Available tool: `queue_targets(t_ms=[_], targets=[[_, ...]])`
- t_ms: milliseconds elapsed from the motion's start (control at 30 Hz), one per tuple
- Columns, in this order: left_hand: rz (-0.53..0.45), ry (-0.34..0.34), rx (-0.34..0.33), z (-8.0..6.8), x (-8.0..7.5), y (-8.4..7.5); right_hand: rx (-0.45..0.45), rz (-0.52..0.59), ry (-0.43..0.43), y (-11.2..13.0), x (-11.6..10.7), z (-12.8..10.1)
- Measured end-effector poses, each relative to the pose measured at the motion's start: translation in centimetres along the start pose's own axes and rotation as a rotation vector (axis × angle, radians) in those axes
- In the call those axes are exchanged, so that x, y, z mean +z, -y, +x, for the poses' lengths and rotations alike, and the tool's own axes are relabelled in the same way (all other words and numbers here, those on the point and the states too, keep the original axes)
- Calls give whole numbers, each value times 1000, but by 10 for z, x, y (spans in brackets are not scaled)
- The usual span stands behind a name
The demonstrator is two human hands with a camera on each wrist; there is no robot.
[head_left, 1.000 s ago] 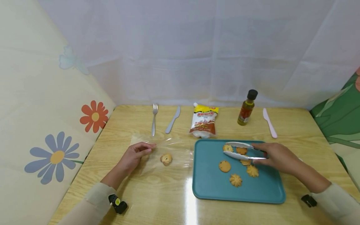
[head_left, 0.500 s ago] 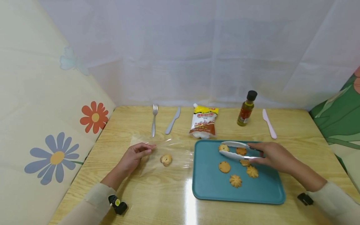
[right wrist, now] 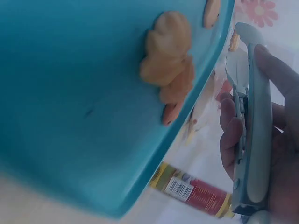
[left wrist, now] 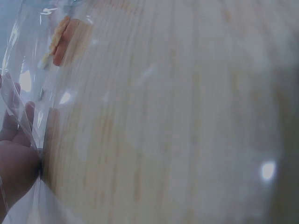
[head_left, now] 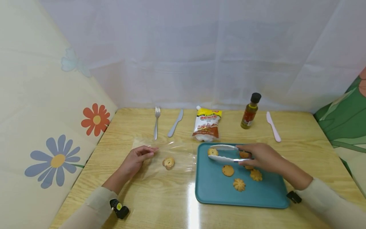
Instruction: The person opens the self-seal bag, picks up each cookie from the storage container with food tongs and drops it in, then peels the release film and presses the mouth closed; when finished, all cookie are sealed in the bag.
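Observation:
My left hand [head_left: 137, 160] pinches the edge of a clear plastic bag [head_left: 183, 159] lying on the table; cookies [head_left: 168, 163] overlap inside it. Through the film, the left wrist view shows the same cookies [left wrist: 65, 42] and part of the hand [left wrist: 18, 161]. My right hand [head_left: 263, 157] grips a pair of tongs [head_left: 223, 158] over the teal tray [head_left: 211, 194]. Between the tong tips is a round cookie [head_left: 213, 152], also visible in the right wrist view as a small cookie [right wrist: 234, 42]. Several more cookies [head_left: 239, 184] lie on the tray, some partly hidden by the hand.
Behind the bag lie a fork [head_left: 156, 122] and a grey knife [head_left: 175, 123]. A yellow, white and brown pouch [head_left: 207, 124] lies behind the tray. Farther right are an upright dark-capped bottle [head_left: 249, 111] and a pink knife [head_left: 273, 126]. A white cloth [head_left: 200, 63] hangs behind the table.
My right hand has moved left with the tongs, carrying the cookie from beside the others toward the tray's left edge. The left hand and bag have stayed put.

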State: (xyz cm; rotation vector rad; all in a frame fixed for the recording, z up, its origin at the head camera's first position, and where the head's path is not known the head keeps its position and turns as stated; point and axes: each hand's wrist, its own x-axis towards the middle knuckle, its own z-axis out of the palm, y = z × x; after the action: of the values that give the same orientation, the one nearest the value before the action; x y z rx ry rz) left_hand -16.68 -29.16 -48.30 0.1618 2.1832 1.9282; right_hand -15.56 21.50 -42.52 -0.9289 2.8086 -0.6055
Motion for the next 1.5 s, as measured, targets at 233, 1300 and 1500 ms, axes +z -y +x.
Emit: queue_targets(t_ms=[233, 1300, 1500], targets=[[11, -12, 22, 0, 1, 0, -10, 27, 46, 15, 7, 20], [-5, 9, 38, 1, -1, 3, -229, -25, 92, 75, 37, 99], [-1, 7, 36, 1, -1, 2, -244, -45, 89, 85, 42, 107]])
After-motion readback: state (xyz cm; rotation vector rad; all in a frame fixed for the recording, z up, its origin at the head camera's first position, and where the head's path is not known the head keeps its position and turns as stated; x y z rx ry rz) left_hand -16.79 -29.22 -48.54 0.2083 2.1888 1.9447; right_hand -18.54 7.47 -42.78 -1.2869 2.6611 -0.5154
